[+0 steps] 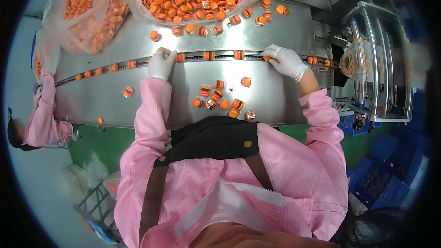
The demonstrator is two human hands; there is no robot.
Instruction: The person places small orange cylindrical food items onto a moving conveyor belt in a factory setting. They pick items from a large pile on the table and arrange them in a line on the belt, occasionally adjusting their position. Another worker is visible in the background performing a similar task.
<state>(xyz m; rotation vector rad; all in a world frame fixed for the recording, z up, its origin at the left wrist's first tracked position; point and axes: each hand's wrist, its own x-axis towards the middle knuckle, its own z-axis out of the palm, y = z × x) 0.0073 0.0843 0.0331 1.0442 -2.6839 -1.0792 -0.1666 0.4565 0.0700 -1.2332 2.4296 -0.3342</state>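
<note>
A narrow conveyor channel runs across the steel table and carries a spaced row of small orange burger-shaped candies, some seen in clear wrapping. At the channel's left part is my left hand, white-gloved and closed, its fingertips beside a burger-shaped candy; whatever lies within the fingers is hidden. Farther right, my right hand, also gloved, pinches a burger-shaped candy at the channel. Loose candies lie scattered between my arms, nearer my body.
Large clear plastic bags of the same candies stand on the far side. At the right is a metal-framed machine at the channel's end. A co-worker in pink works at the far left. Blue crates stand lower right.
</note>
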